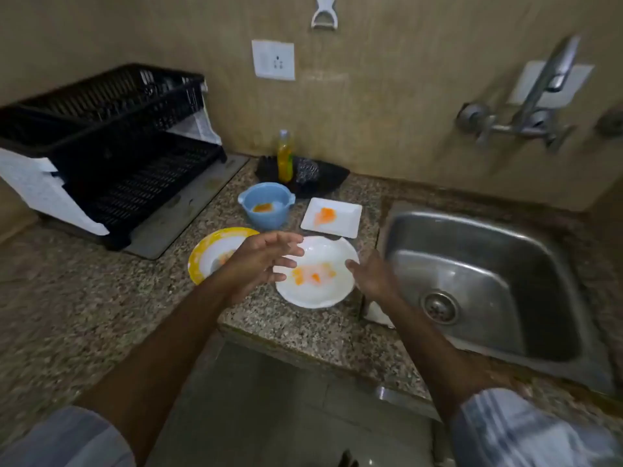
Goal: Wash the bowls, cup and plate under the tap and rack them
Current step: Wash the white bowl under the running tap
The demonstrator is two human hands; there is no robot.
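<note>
- Granite bench (101, 298) carries all four dirty pieces, each smeared with orange residue, so by my reading no washing has begun.
- Left hand (259, 264) hovers with its grip spread apart, fingers splayed, holding nothing; it sits above the gap between two bowls.
- Right hand (372, 276) is also empty, its grip apart, thumb at or just off the rim of the white bowl (317, 274); contact cannot be told.
- White bowl lies between the two grips, near the bench's front edge.
- Yellow-rimmed bowl (209, 254) rests under and to the left of the left grip, partly hidden by the wrist.
- Blue cup (266, 205) stands beyond the left grip; the square white plate (332, 217) lies beyond the right grip.
- Steel sink (505, 271) is to the right of the right grip and looks dry; no water is seen at the tap (546, 92) above it.
- Black rack (111, 146) stands well to the left of the left grip; no crockery shows in it.
- Left to do, as judged: wash and rack everything, likely starting with the white bowl.
</note>
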